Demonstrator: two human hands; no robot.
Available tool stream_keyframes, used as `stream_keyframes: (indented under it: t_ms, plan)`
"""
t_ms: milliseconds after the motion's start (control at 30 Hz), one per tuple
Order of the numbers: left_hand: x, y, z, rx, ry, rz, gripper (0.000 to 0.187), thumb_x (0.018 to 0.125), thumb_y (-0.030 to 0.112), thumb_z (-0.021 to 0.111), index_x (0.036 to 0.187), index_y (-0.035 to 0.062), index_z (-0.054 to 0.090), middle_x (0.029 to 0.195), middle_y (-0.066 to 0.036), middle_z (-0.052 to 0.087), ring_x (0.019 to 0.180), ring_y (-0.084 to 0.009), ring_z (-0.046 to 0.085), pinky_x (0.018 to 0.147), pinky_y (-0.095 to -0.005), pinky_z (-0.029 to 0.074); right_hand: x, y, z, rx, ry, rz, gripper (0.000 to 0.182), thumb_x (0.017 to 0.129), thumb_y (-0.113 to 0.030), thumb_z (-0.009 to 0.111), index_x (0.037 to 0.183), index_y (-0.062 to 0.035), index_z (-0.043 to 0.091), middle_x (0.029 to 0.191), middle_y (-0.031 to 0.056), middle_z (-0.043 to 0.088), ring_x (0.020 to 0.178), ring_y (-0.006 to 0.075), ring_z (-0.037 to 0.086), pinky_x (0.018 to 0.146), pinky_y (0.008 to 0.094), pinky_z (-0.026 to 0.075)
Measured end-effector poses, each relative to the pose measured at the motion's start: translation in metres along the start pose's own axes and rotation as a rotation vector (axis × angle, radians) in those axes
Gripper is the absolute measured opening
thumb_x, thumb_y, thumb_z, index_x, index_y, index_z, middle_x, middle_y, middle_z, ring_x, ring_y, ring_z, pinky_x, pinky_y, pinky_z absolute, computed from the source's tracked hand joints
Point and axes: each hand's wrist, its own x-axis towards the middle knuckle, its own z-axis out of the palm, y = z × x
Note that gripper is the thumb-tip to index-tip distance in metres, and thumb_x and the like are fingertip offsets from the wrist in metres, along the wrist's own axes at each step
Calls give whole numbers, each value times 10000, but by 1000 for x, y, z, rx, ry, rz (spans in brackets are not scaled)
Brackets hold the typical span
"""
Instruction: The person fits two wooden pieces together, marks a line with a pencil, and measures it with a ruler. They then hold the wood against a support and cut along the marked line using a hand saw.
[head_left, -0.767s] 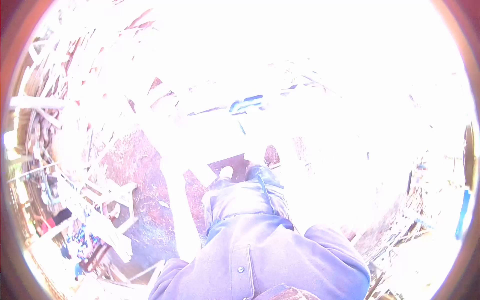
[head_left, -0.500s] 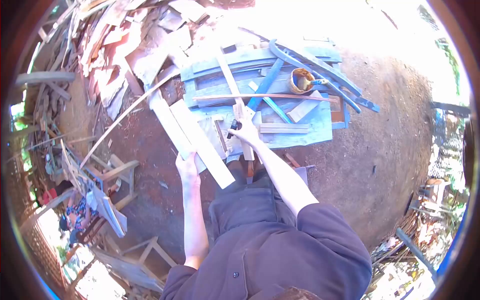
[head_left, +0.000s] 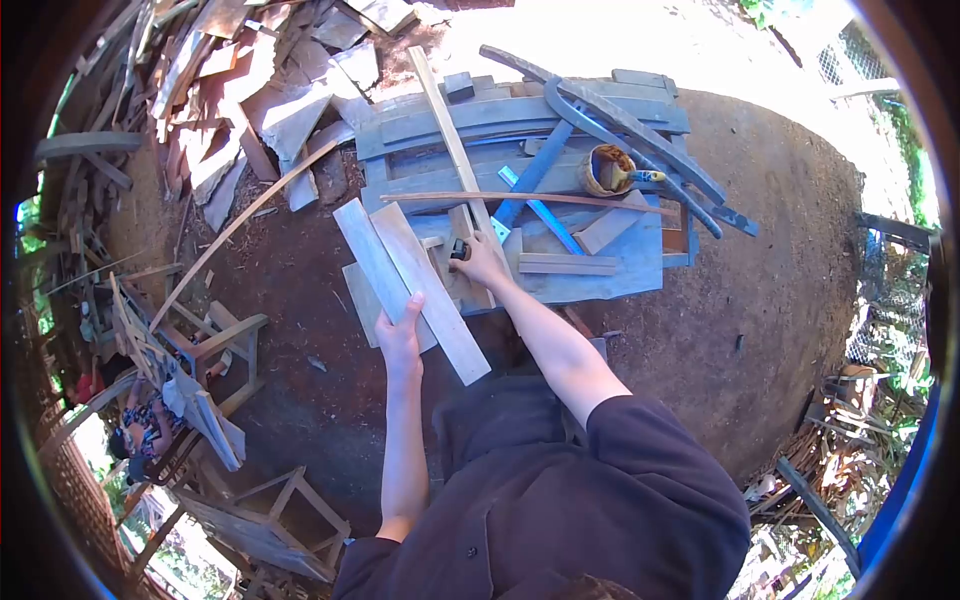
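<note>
We see the left hand (head_left: 400,338) grasping two pale boards (head_left: 437,292), its thumb on top, its other fingers mostly hidden; a third piece (head_left: 361,303) shows only partly beneath. The right hand (head_left: 481,264) has its grip closed around a small black object (head_left: 460,250) above the near side of the surface (head_left: 638,275), too covered for us to identify. Glare bleaches the ground (head_left: 600,35) beyond, and we make out little there.
</note>
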Motion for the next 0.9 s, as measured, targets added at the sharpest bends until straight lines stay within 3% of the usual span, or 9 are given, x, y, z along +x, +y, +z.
stream_keyframes:
  t_ms: [133,233,300,333,400,500,633,733,900]
  plan:
    - [11,5,9,9,-41,27,462,908,158,789,1280,-58,620,1184,-116,698,1044,-182,678,950,-321,522,-6,-6,-10,-31,38,-1,737,784,-407,830,1376,-33,601,1527,239,459,1430,387,437,1178,438,374]
    - [19,4,19,-6,-100,21,449,907,158,791,1266,-52,623,1177,-114,699,1039,-176,678,946,-322,526,-5,-2,-19,-9,121,-36,658,842,-383,783,1383,-53,608,1407,231,588,1342,396,537,1146,420,415]
    - [26,0,26,-8,-138,16,440,907,157,791,1259,-49,625,1173,-114,700,1034,-173,681,942,-323,531,-19,-12,-50,225,28,62,534,958,-364,685,1374,-36,614,1281,186,688,1199,337,659,1071,395,485]
    - [30,-4,31,-27,-178,2,431,913,157,786,1256,-47,623,1167,-113,702,1020,-170,687,928,-319,541,-27,-13,-61,224,36,65,534,958,-364,685,1374,-36,614,1281,186,688,1199,337,659,1071,395,485]
    - [32,-5,44,-51,-228,-13,422,919,157,780,1252,-45,621,1161,-112,705,1005,-167,693,914,-316,551,-44,-12,-84,715,-102,128,464,1043,-368,599,1352,-23,625,1220,127,719,1074,223,709,989,357,531]
    - [24,-4,65,-55,-342,-39,409,933,159,767,1251,-48,616,1151,-114,708,984,-165,705,895,-312,571,-90,-36,-129,1094,-160,75,447,1076,-376,553,1301,1,638,1181,101,711,1036,152,693,941,322,546]
    - [7,-9,99,35,-509,-68,417,944,169,761,1272,-41,609,1143,-121,713,999,-163,704,897,-314,576,-126,-43,-166,1141,-148,-13,428,1066,-368,579,1271,2,644,1137,78,708,1003,129,683,935,335,546]
    - [-9,-13,125,105,-577,-54,428,938,177,772,1269,-26,591,1132,-117,708,996,-155,702,885,-313,583,-138,-30,-184,1266,-109,-32,338,1065,-289,594,1247,-5,618,1143,89,691,993,111,676,897,280,556]
    - [-37,-38,171,175,-480,184,503,908,192,809,1276,19,512,1042,-54,662,913,-108,672,805,-275,563,-157,-1,-228,1445,6,-54,311,1084,-210,533,1259,47,542,1199,183,674,1087,275,706,921,395,605]
